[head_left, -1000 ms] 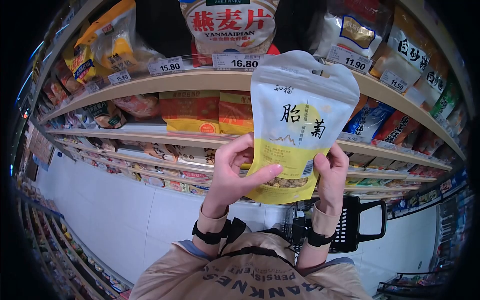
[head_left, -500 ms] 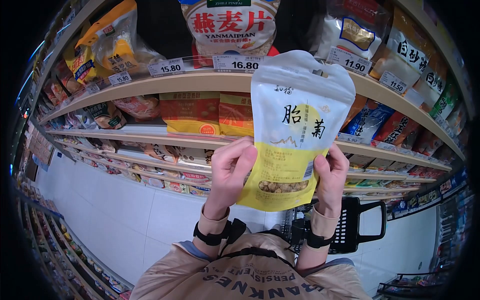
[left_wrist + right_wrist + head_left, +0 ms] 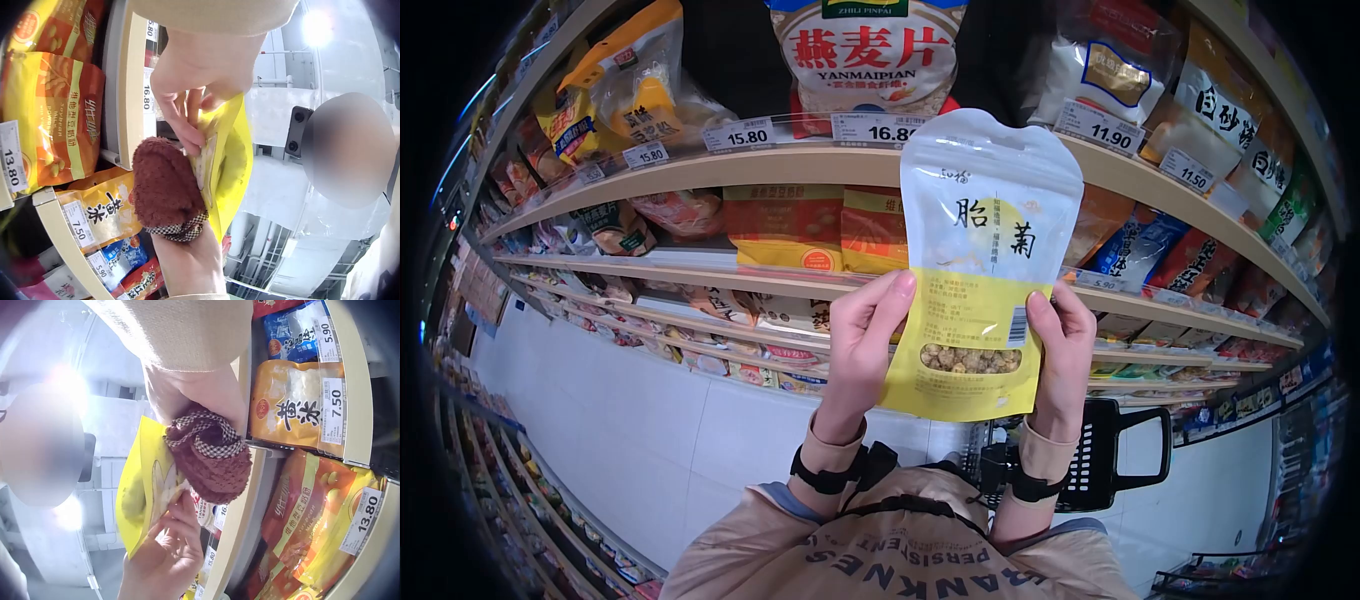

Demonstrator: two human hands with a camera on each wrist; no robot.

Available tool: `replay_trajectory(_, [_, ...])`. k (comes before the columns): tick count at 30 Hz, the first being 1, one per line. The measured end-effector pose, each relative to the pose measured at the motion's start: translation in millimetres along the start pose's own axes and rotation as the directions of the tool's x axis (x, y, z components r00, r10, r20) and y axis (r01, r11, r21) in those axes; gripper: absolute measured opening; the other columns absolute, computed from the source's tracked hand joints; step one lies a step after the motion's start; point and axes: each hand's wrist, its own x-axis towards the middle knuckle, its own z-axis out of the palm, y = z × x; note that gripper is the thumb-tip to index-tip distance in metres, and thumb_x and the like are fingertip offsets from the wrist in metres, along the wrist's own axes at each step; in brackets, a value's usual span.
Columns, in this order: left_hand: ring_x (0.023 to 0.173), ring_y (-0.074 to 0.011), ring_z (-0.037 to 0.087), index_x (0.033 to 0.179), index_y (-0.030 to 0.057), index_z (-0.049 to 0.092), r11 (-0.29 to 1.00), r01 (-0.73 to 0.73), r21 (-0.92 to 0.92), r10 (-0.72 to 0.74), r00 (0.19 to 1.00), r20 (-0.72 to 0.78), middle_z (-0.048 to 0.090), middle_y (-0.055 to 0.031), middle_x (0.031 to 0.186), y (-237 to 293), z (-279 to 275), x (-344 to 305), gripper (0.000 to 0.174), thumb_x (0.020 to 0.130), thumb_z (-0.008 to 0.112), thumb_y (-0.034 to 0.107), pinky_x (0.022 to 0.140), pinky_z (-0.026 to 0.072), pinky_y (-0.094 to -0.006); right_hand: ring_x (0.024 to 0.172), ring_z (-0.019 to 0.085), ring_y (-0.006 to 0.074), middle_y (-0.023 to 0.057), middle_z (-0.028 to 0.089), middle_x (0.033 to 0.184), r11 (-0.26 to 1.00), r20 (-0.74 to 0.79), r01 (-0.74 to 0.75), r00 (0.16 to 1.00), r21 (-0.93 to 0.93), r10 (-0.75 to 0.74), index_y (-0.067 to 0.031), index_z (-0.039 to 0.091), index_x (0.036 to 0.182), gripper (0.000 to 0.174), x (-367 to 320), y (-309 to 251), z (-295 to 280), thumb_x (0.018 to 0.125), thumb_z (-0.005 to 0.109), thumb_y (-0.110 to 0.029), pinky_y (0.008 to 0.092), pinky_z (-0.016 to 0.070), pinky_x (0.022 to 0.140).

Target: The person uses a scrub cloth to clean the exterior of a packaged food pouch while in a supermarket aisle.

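Observation:
A white and yellow zip-top pouch of dried chrysanthemum buds [image 3: 970, 295] is held upright before the chest in the head view, its printed side and clear window facing me. My left hand [image 3: 860, 345] pinches its left edge, thumb in front, fingers behind. On the right edge, my right hand [image 3: 1062, 350] grips it likewise, thumb beside the barcode. In the left wrist view, a brown fuzzy cloth piece [image 3: 165, 184] with checked trim covers the back of the right hand; the head view hides it. The left fingers [image 3: 178, 522] rest against the pouch's back in the right wrist view.
Shelves curve ahead with an oatmeal bag [image 3: 865, 60], orange soybean powder bags [image 3: 785, 230] and sugar bags [image 3: 1105, 75] behind price tags. A black shopping basket [image 3: 1100, 455] is low at the right, above the pale floor tiles [image 3: 640, 420]. Another shelf [image 3: 520, 500] stands lower left.
My left thumb has moved off the pouch's front to its left edge. The pouch's top has shifted a little left and down, and its window now shows fully.

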Motion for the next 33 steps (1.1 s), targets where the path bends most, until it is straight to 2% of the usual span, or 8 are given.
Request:
replay_trajectory(4, [0.063,-0.0007,0.044,0.103,-0.0056,0.066,0.994,0.109,-0.021,-0.108,0.993,0.040,0.059,0.0022,0.078,-9.0,-2.8,2.7,0.037,0.107,0.044,0.024,0.056,0.0337,-0.0197,0.079,0.061,0.0048,0.0044,0.070,0.093,0.996,-0.078,-0.092,0.993,-0.004,0.091,0.0063,0.068,0.110,0.027,0.5,6.5,-0.2,0.097,0.065,-0.016,0.0194,0.0476,0.070])
replay_trajectory(10, [0.069,-0.0025,0.050,0.108,-0.0047,0.065,0.961,0.235,-0.144,-0.222,0.970,0.100,0.064,-0.0007,0.085,-13.9,-4.5,3.2,0.041,0.107,0.042,0.029,0.060,0.0371,-0.0202,0.077,0.060,0.0036,0.0042,0.070,0.093,0.995,-0.067,-0.100,0.993,-0.025,0.098,0.0048,0.069,0.109,0.026,2.0,9.7,-3.3,0.097,0.065,-0.018,0.0189,0.0470,0.069])
replay_trajectory(13, [0.075,-0.0036,0.054,0.109,-0.0045,0.065,0.992,0.123,-0.038,-0.120,0.989,0.085,0.066,-0.0022,0.089,-17.5,-4.2,3.6,0.042,0.106,0.043,0.031,0.065,0.0402,-0.0207,0.077,0.059,0.0030,0.0032,0.070,0.092,0.995,-0.071,-0.095,0.993,-0.029,0.093,0.0047,0.069,0.109,0.025,1.6,6.9,-2.3,0.097,0.065,-0.017,0.0183,0.0465,0.068])
replay_trajectory(16, [0.080,-0.0048,0.057,0.111,-0.0055,0.064,0.943,0.275,-0.187,-0.263,0.961,0.086,0.067,-0.0039,0.095,-15.2,-3.6,1.0,0.041,0.105,0.044,0.030,0.070,0.0425,-0.0204,0.077,0.058,0.0024,0.0029,0.069,0.093,0.997,-0.066,-0.067,0.996,-0.043,0.064,0.0054,0.068,0.108,0.023,-1.2,9.7,-3.5,0.097,0.065,-0.014,0.0178,0.0462,0.068])
replay_trajectory(20, [0.086,-0.0064,0.059,0.112,-0.0066,0.063,0.944,0.265,-0.195,-0.252,0.964,0.088,0.068,-0.0052,0.099,-12.0,-1.3,-0.8,0.038,0.103,0.047,0.027,0.075,0.0445,-0.0209,0.077,0.057,0.0022,0.0024,0.068,0.092,0.995,-0.035,-0.041,0.999,-0.092,0.038,0.0060,0.068,0.109,0.021,0.3,11.8,-4.2,0.097,0.065,-0.011,0.0175,0.0460,0.068])
replay_trajectory(26, [0.095,-0.0092,0.062,0.114,-0.0068,0.063,0.939,0.292,-0.181,-0.275,0.955,0.112,0.069,-0.0078,0.105,-19.3,-10.8,1.8,0.033,0.101,0.052,0.021,0.083,0.0471,-0.0237,0.078,0.057,0.0029,0.0017,0.067,0.095,0.996,-0.049,-0.011,0.999,-0.085,0.007,0.0052,0.066,0.114,0.031,-1.0,19.9,-13.5,0.095,0.069,-0.020,0.0178,0.0463,0.068])
replay_trajectory(28, [0.096,-0.0094,0.063,0.115,-0.0066,0.062,0.941,0.278,-0.194,-0.265,0.960,0.091,0.069,-0.0082,0.107,-22.6,-13.7,0.4,0.033,0.101,0.052,0.022,0.084,0.0476,-0.0238,0.082,0.058,0.0042,0.0025,0.067,0.099,0.989,-0.140,-0.043,0.990,-0.143,0.023,0.0039,0.065,0.117,0.036,-2.0,21.9,-28.4,0.094,0.070,-0.024,0.0189,0.0472,0.072])
replay_trajectory(33, [0.096,-0.0097,0.063,0.117,-0.0066,0.061,0.947,0.249,-0.204,-0.239,0.968,0.073,0.069,-0.0081,0.108,-26.1,-14.6,1.9,0.033,0.103,0.050,0.021,0.084,0.0483,-0.0236,0.092,0.058,0.0075,0.0035,0.066,0.102,0.956,-0.387,0.218,0.878,-0.199,-0.280,0.0040,0.064,0.117,0.029,2.6,4.4,-45.1,0.095,0.068,-0.015,0.0236,0.0468,0.084])
